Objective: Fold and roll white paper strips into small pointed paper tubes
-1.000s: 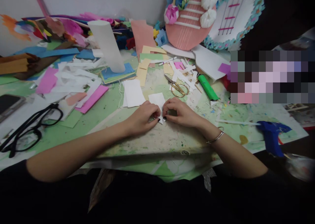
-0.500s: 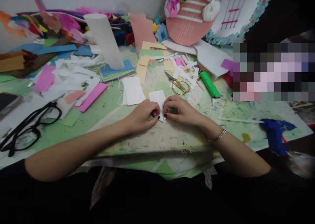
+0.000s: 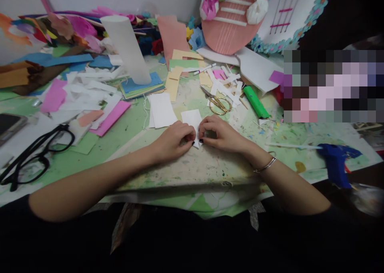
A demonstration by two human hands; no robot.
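A small white paper piece [image 3: 193,119] lies on the paint-stained green table [image 3: 192,169] in front of me. My left hand [image 3: 174,140] pinches its near left edge with curled fingers. My right hand [image 3: 220,133] pinches the near right edge, fingertips almost touching the left ones. The paper's lower part is hidden between my fingers. A silver bangle [image 3: 264,165] sits on my right wrist.
Gold scissors [image 3: 218,103] and a green lighter [image 3: 255,101] lie just beyond my hands. White paper sheets [image 3: 162,109], a white paper tube [image 3: 127,49], black glasses [image 3: 33,155], a blue glue gun [image 3: 336,161], coloured paper scraps [image 3: 75,85] and a pink paper guitar [image 3: 231,21] surround them.
My hands and the paper stay together in the same place; the fingers shifted only slightly along the paper's near edge. The view tilted a little.
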